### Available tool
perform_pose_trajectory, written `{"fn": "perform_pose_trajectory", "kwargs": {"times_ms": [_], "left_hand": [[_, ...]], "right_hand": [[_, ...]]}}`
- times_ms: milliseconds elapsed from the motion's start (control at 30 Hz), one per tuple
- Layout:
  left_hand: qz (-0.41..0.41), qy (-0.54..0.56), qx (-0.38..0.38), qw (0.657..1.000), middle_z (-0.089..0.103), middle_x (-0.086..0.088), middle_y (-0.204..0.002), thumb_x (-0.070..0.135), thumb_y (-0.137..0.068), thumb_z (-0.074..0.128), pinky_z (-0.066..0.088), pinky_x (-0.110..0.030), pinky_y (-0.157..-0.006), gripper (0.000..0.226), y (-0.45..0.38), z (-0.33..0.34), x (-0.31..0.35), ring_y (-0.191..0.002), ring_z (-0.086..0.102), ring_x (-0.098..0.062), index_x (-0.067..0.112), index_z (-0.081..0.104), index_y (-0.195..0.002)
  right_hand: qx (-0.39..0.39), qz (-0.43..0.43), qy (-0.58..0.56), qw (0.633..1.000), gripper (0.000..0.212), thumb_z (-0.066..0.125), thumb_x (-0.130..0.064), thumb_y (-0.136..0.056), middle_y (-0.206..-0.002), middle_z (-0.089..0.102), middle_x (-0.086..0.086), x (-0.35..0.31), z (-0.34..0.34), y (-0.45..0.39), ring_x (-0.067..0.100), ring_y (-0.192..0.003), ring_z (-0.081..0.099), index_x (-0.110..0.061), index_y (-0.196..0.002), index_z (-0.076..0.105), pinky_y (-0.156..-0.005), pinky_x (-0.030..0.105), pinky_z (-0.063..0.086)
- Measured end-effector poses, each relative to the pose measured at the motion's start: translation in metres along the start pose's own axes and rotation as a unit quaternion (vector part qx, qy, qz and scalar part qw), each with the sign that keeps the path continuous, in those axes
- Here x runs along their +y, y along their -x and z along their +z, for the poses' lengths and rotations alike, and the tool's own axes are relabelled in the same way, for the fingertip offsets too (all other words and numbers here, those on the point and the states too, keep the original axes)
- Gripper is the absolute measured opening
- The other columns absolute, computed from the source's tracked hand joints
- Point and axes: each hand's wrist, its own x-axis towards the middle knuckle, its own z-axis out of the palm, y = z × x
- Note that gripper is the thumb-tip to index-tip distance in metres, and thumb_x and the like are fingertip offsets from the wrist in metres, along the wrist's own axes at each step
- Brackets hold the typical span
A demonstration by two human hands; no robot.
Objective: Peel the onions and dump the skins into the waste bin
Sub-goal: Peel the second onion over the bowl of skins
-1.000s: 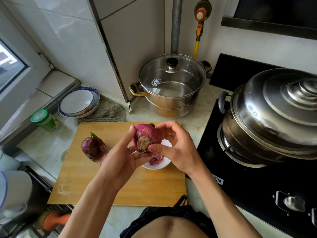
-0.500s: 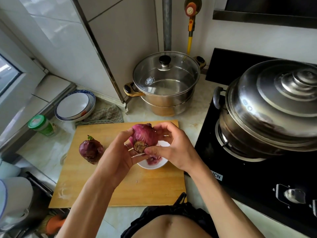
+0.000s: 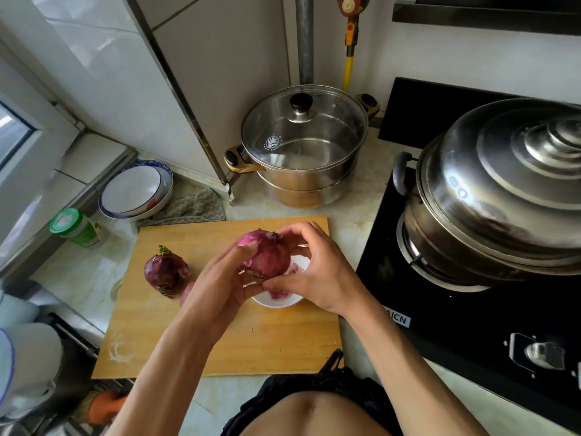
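Onion [image 3: 267,258] gripped between both hands [image 3: 220,284], above bowl [image 3: 276,298]

White bowl [image 3: 276,302], perhaps skins, half-hidden

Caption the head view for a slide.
Both hands, left and right, grip a red onion above a white bowl on the cutting board.
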Motion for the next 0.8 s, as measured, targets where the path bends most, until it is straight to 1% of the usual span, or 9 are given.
{"fn": "perform_pose_trajectory", "kwargs": {"times_ms": [100, 200, 267, 433, 500, 633, 700, 800], "left_hand": [[0.004, 0.002, -0.001, 1.0, 0.073, -0.027, -0.109, 0.028, -0.085, 0.06, 0.062, -0.035, -0.073, 0.048, -0.0016, -0.0002, -0.0011, -0.091, 0.074, -0.034, 0.004, 0.066, -0.126], [0.003, 0.012, 0.007, 1.0, 0.075, -0.023, -0.103, 0.028, -0.082, 0.062, 0.061, -0.032, -0.068, 0.048, -0.0024, 0.0006, -0.0011, -0.087, 0.074, -0.03, 0.004, 0.068, -0.123], [0.001, 0.019, 0.011, 1.0, 0.074, -0.023, -0.104, 0.028, -0.082, 0.062, 0.061, -0.032, -0.068, 0.047, -0.0033, 0.0002, -0.0012, -0.087, 0.073, -0.03, 0.003, 0.068, -0.121], [0.0, 0.039, 0.016, 0.999, 0.072, -0.026, -0.107, 0.022, -0.092, 0.062, 0.061, -0.033, -0.067, 0.039, -0.0057, -0.0018, -0.0027, -0.09, 0.072, -0.031, -0.002, 0.066, -0.122], [0.0, 0.05, 0.013, 0.999, 0.072, -0.026, -0.108, 0.023, -0.091, 0.063, 0.06, -0.033, -0.066, 0.041, -0.0059, -0.0019, -0.0032, -0.092, 0.073, -0.033, -0.003, 0.065, -0.123], [-0.005, 0.068, 0.007, 0.998, 0.072, -0.023, -0.104, 0.023, -0.093, 0.056, 0.06, -0.032, -0.064, 0.041, -0.0066, -0.0009, -0.0044, -0.087, 0.073, -0.031, -0.004, 0.064, -0.123], [-0.008, 0.077, 0.01, 0.997, 0.072, -0.022, -0.102, 0.024, -0.09, 0.056, 0.059, -0.031, -0.062, 0.044, -0.0071, -0.0007, -0.0043, -0.084, 0.073, -0.028, -0.003, 0.063, -0.124], [-0.013, 0.082, 0.016, 0.996, 0.072, -0.022, -0.103, 0.026, -0.087, 0.058, 0.059, -0.031, -0.063, 0.046, -0.0086, -0.0006, -0.0052, -0.085, 0.072, -0.028, -0.002, 0.064, -0.123]], "right_hand": [[-0.001, -0.001, 0.002, 1.0, 0.077, 0.098, -0.029, -0.054, -0.117, 0.058, -0.007, 0.0005, 0.0006, -0.0009, 0.004, -0.108, 0.059, -0.02, -0.119, 0.059, -0.098, 0.027, 0.05], [0.001, -0.002, 0.003, 1.0, 0.077, 0.098, -0.03, -0.053, -0.117, 0.057, -0.008, 0.0009, 0.0013, -0.0006, 0.001, -0.107, 0.058, -0.019, -0.119, 0.059, -0.096, 0.02, 0.048], [0.008, -0.005, 0.002, 1.0, 0.078, 0.098, -0.03, -0.053, -0.117, 0.057, -0.008, 0.0004, 0.0019, -0.0004, 0.001, -0.107, 0.058, -0.02, -0.119, 0.058, -0.094, 0.016, 0.047], [0.019, -0.013, 0.002, 1.0, 0.076, 0.099, -0.029, -0.053, -0.115, 0.057, -0.007, 0.0017, 0.003, -0.0017, 0.004, -0.105, 0.059, -0.021, -0.116, 0.057, -0.091, 0.019, 0.048], [0.022, -0.016, 0.003, 1.0, 0.076, 0.099, -0.029, -0.053, -0.115, 0.057, -0.007, 0.0017, 0.0043, -0.0015, 0.004, -0.105, 0.059, -0.021, -0.116, 0.057, -0.091, 0.019, 0.048], [0.027, -0.021, 0.004, 0.999, 0.073, 0.098, -0.026, -0.053, -0.113, 0.056, -0.006, 0.0019, 0.005, -0.0018, 0.005, -0.103, 0.058, -0.022, -0.113, 0.057, -0.09, 0.018, 0.049], [0.029, -0.023, 0.002, 0.999, 0.071, 0.098, -0.025, -0.053, -0.112, 0.056, -0.007, 0.0018, 0.0047, -0.0022, 0.004, -0.102, 0.058, -0.024, -0.111, 0.057, -0.088, 0.015, 0.047], [0.03, -0.026, 0.002, 0.999, 0.071, 0.098, -0.025, -0.054, -0.112, 0.057, -0.006, 0.0028, 0.0055, -0.0026, 0.003, -0.101, 0.058, -0.026, -0.11, 0.056, -0.086, 0.012, 0.046]]}}
